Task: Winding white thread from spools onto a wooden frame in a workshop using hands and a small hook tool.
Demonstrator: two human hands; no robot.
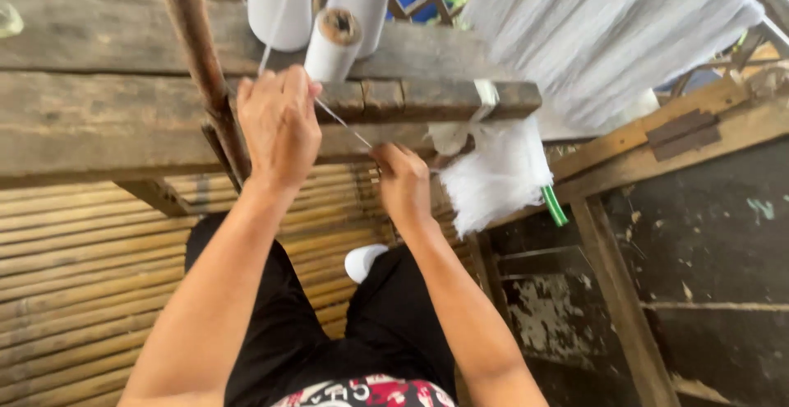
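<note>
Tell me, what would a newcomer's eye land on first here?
Probably the two hands at centre: the left hand and right hand stretch a thin white thread taut between them. Just above, white thread cones stand on a worn wooden beam, and a white yarn bundle hangs at right.

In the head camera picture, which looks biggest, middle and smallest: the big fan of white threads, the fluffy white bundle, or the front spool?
1. The fan of white threads, biggest by far.
2. The fluffy white bundle.
3. The front spool, smallest.
The fan runs off the picture's edge, so its full size is hidden.
</note>
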